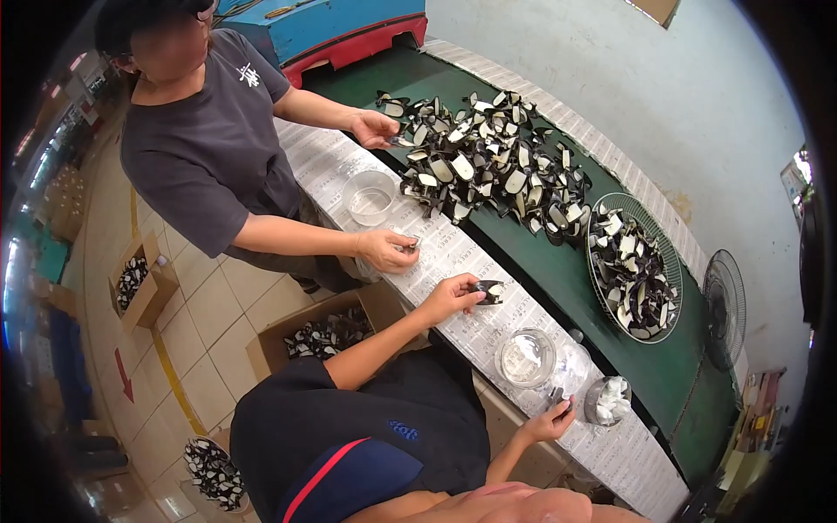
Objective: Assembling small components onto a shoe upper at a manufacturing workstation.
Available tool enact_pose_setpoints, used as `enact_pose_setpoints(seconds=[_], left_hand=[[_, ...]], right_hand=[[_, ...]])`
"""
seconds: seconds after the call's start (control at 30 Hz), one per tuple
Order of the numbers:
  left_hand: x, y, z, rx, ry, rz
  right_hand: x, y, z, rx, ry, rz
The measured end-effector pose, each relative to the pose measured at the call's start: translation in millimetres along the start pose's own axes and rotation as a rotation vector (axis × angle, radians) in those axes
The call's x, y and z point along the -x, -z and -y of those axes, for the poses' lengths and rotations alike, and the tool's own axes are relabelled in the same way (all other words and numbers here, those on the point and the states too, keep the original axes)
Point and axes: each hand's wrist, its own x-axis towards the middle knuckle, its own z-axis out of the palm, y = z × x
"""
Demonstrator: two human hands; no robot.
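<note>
My left hand [447, 302] is closed on a small black curved piece [490, 293] with a cream-white face, above the near ledge. Lower right, at the ledge's edge, my right hand [547, 422] pinches a small dark grey piece [555, 399] whose kind I cannot make out. Between my hands stands a round clear bowl [526, 357] with little visible in it. Just beyond my right hand is a small container of crumpled white material [612, 399]. A big heap of similar black-and-white pieces [497, 157] lies on the green belt [488, 246].
On my left a co-worker [209, 148] handles small pieces beside another clear bowl [368, 197]. A green basket [641, 336] of pieces stands on the belt, near a fan [724, 305]. Cardboard boxes [288, 336] of pieces sit on the tiled floor.
</note>
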Motion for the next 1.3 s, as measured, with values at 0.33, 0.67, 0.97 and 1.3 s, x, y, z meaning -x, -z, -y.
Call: enact_pose_setpoints(seconds=[0.33,0.67,0.97,1.3], left_hand=[[-0.5,1.2,-0.1,0.007,-0.015,0.002],[-0.8,0.1,0.0,0.025,0.014,0.002],[-1.6,4.1,3.3,0.003,-0.015,0.005],[-0.9,0.4,3.4,-0.023,-0.022,0.018]], right_hand=[[0.8,-1.4,1.9,-0.008,-0.025,-0.007],[0.7,0.3,-1.0,-0.026,-0.034,-0.022],[-2.9,-0.3,16.0,-0.068,-0.124,0.019],[-1.9,0.3,9.9,-0.134,-0.089,-0.013]])
